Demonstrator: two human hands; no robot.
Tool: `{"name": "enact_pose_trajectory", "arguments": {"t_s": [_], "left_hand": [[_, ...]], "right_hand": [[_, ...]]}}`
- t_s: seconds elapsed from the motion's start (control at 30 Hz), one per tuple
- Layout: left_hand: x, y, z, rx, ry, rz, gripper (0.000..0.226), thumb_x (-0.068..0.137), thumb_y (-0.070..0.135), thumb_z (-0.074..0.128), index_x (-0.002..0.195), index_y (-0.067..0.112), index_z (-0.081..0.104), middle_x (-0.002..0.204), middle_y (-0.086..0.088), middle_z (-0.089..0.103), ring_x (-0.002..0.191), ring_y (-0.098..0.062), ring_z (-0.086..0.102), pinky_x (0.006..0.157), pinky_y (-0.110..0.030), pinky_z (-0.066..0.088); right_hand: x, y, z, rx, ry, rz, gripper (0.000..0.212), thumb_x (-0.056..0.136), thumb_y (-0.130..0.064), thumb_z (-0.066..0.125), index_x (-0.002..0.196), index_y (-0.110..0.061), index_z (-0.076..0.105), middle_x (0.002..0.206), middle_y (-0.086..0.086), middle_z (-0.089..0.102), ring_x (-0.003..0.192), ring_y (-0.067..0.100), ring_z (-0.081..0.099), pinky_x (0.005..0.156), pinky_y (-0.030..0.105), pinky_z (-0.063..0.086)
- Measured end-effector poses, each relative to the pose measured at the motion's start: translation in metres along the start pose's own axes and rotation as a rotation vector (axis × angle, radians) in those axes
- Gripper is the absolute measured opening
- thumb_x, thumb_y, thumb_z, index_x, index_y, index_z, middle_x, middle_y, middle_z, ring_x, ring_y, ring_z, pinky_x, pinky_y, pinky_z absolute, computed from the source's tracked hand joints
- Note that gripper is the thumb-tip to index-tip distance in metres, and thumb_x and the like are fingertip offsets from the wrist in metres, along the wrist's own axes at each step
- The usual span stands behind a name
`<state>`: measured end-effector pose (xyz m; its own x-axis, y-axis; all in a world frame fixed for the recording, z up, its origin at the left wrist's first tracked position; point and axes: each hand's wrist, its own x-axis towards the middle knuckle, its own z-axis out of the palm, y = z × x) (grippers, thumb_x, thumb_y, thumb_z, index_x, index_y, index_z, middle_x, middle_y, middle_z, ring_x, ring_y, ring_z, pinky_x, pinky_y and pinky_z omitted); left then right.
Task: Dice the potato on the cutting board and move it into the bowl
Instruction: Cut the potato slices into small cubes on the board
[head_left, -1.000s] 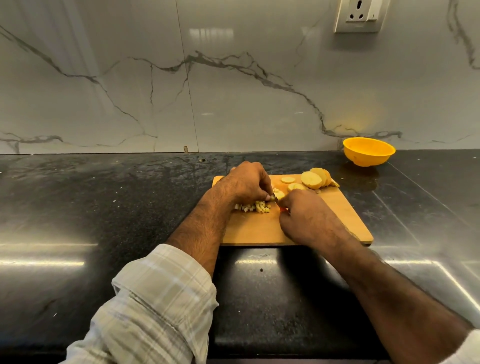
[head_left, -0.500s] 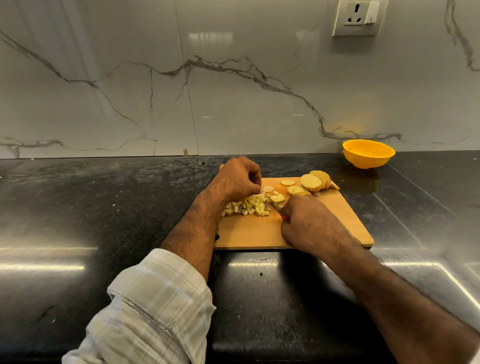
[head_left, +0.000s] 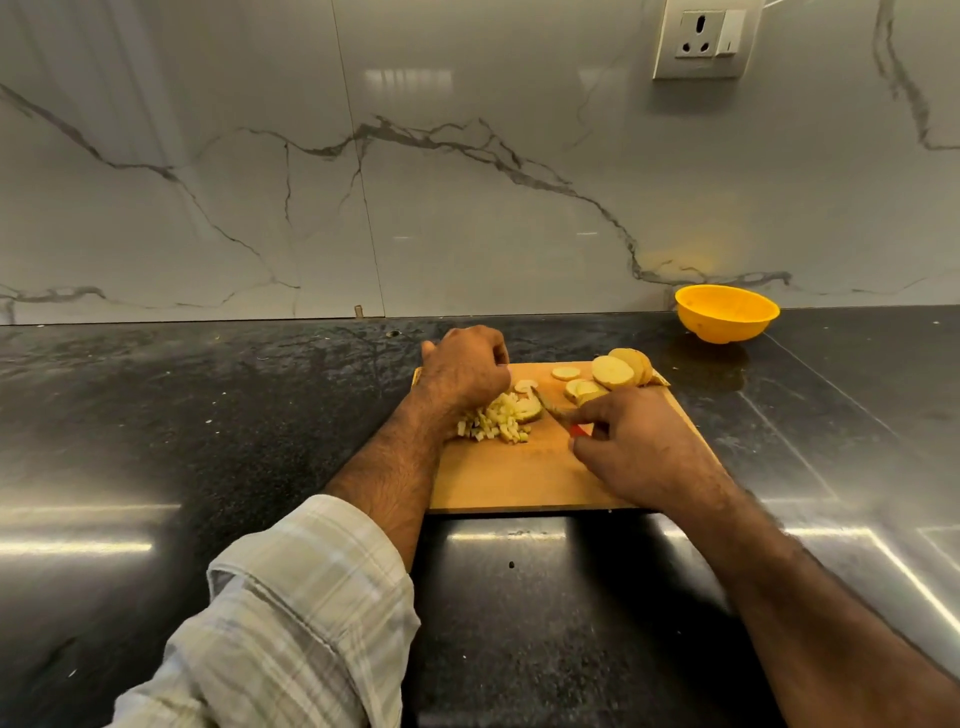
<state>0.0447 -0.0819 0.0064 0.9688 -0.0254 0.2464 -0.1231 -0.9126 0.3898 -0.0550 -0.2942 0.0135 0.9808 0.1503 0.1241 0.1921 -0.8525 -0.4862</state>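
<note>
With the right hand (head_left: 639, 441) gripping the knife (head_left: 553, 408) and the left hand (head_left: 462, 371) curled beside the dice (head_left: 493, 423) at frame centre, a slip could nick fingertips.

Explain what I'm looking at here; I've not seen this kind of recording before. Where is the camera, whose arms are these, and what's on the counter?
There is no machine: a person wears one wide-angle camera on the head, looking forward and down, so the two arms are their own. On the dark counter lies a wooden cutting board. On it sit a pile of diced potato and, further back, uncut potato slices. The right hand grips a knife with a red handle. The left hand is curled beside the dice; what its fingers hold is hidden. A yellow bowl stands off the board by the marble wall; its inside is not visible.
</note>
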Motion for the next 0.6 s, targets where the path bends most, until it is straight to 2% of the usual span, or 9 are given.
{"name": "enact_pose_trajectory", "arguments": {"t_s": [0.07,0.17,0.23,0.37,0.47,0.6], "left_hand": [[0.001,-0.004,-0.004,-0.035,0.029,-0.025,0.004,0.096,0.033,0.067,0.095,0.031,0.066,0.098,0.009,0.066,0.106,-0.017,0.059,0.111,-0.057,0.032],[0.004,-0.009,-0.007,-0.071,0.07,-0.041,0.009,0.097,0.039,0.067,0.095,0.031,0.067,0.098,0.01,0.068,0.105,-0.016,0.061,0.107,-0.054,0.036],[0.004,-0.007,-0.006,-0.072,0.054,-0.036,0.01,0.097,0.041,0.067,0.096,0.031,0.068,0.099,0.011,0.068,0.104,-0.016,0.061,0.107,-0.053,0.037],[0.001,-0.001,-0.003,-0.064,-0.008,0.006,0.009,0.101,0.039,0.064,0.101,0.031,0.068,0.104,0.01,0.068,0.107,-0.016,0.06,0.113,-0.056,0.034],[0.001,0.0,-0.005,-0.089,0.021,0.012,0.013,0.104,0.036,0.059,0.106,0.03,0.07,0.109,0.009,0.069,0.109,-0.016,0.06,0.115,-0.059,0.031],[0.005,-0.003,-0.011,-0.17,0.141,-0.016,0.017,0.101,0.04,0.058,0.1,0.03,0.072,0.096,0.011,0.07,0.097,-0.016,0.063,0.105,-0.059,0.045]], "right_hand": [[0.002,0.004,-0.003,0.017,0.056,0.008,0.037,0.093,-0.027,0.073,0.13,-0.027,0.073,0.094,-0.009,0.066,0.081,0.006,0.059,0.07,0.021,0.048],[0.003,0.0,0.002,-0.025,-0.004,0.032,0.042,0.093,-0.029,0.073,0.135,-0.028,0.07,0.114,-0.003,0.071,0.096,0.013,0.063,0.085,0.03,0.058],[0.002,-0.005,0.008,-0.008,-0.03,0.023,0.043,0.093,-0.031,0.072,0.136,-0.029,0.069,0.119,-0.002,0.07,0.097,0.012,0.063,0.087,0.03,0.057],[-0.003,-0.007,0.009,-0.001,-0.016,-0.049,0.042,0.095,-0.035,0.069,0.137,-0.03,0.068,0.104,-0.011,0.067,0.089,0.006,0.06,0.077,0.021,0.049],[-0.007,-0.01,0.008,0.057,-0.015,-0.088,0.04,0.097,-0.035,0.069,0.136,-0.031,0.069,0.091,-0.016,0.064,0.081,0.003,0.059,0.066,0.015,0.041],[-0.006,-0.01,0.004,0.102,-0.003,-0.064,0.038,0.097,-0.034,0.07,0.135,-0.031,0.069,0.087,-0.017,0.062,0.079,0.004,0.058,0.067,0.017,0.044]]}}
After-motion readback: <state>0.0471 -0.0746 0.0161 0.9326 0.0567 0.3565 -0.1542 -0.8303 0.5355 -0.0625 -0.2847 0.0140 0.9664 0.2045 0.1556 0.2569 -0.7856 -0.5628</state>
